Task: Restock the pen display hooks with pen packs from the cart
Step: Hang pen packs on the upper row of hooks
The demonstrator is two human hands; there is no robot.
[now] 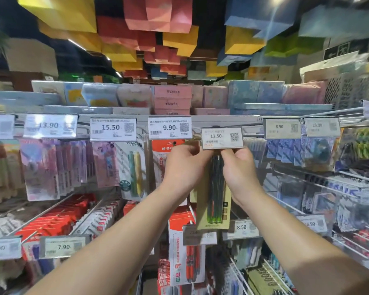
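I hold pack (215,188) top, both hands: left (184,167), right (239,167) pinching. Hook hidden behind tag (222,137) at 12 o'clock; missed hole risks drop.

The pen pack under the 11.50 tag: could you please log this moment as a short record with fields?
item: pen pack, dark pens on a tan card
position: hangs upright just below the 11.50 price tag
left hand: grip on the pack's upper left edge
right hand: grip on the pack's upper right edge
hook: hidden behind the tag, so cannot tell whether the pack is threaded on
neighbour to the left: red pack under the 9.90 tag
tag below: 8.50 tag
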